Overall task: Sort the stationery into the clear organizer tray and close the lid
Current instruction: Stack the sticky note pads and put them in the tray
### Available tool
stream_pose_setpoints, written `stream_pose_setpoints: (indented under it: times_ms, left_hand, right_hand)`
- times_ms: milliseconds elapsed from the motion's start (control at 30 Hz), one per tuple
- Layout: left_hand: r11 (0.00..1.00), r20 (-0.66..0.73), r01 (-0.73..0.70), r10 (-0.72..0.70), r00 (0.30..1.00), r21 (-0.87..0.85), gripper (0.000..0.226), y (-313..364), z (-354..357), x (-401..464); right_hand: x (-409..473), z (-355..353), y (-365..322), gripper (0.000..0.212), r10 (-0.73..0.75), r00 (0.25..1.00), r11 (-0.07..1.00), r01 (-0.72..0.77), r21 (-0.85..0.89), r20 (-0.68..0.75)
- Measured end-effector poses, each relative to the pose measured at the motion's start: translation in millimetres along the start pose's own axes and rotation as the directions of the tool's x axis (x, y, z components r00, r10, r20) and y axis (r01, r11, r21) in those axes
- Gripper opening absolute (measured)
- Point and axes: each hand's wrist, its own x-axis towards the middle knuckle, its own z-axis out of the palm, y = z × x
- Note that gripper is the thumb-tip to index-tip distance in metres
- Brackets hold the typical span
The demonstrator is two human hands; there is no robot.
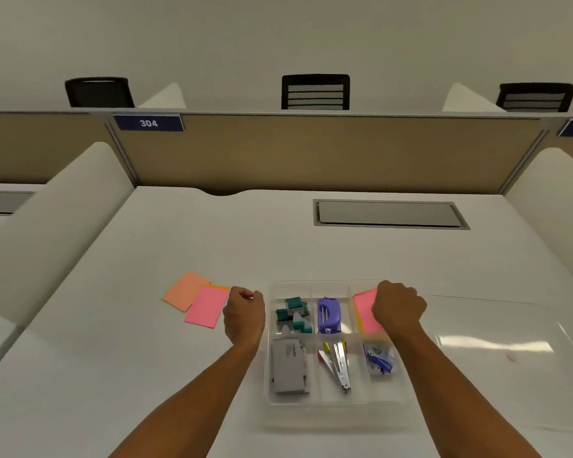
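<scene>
Stationery sorting was under way: head view showed right hand (398, 309) curled on a pink sticky-note pad (366, 310) in the clear plastic organizer tray (338, 399)'s far-right compartment. Left hand (244, 314), loosely fisted, held nothing visible. Next, probably: pink (206, 306) and orange (186, 291) pads on desk, then clear lid (497, 342).

left hand (244, 314) bare | right hand (398, 307) bare | forearms unsleeved
</scene>
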Motion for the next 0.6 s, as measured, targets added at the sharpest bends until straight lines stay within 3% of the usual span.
stream_pose_setpoints:
  times_ms: [167,333,600]
  left_hand:
    - [0.997,-0.145,0.063,-0.055,0.988,0.048,0.003,-27,-51,45]
    - [0.99,-0.152,0.114,-0.1,0.983,0.084,0.008,-54,-93,87]
    - [0.971,-0.069,0.068,-0.053,0.996,0.229,0.031,-84,-118,142]
  right_hand:
    - [-8,8,-47,0.036,-0.174,0.971,0.984,0.176,0.002,-0.162]
    - [-31,6,-125,0.039,-0.423,0.845,0.862,0.486,0.143,-0.327]
    - [-72,28,-243,0.064,-0.701,0.712,0.694,0.696,0.186,-0.048]
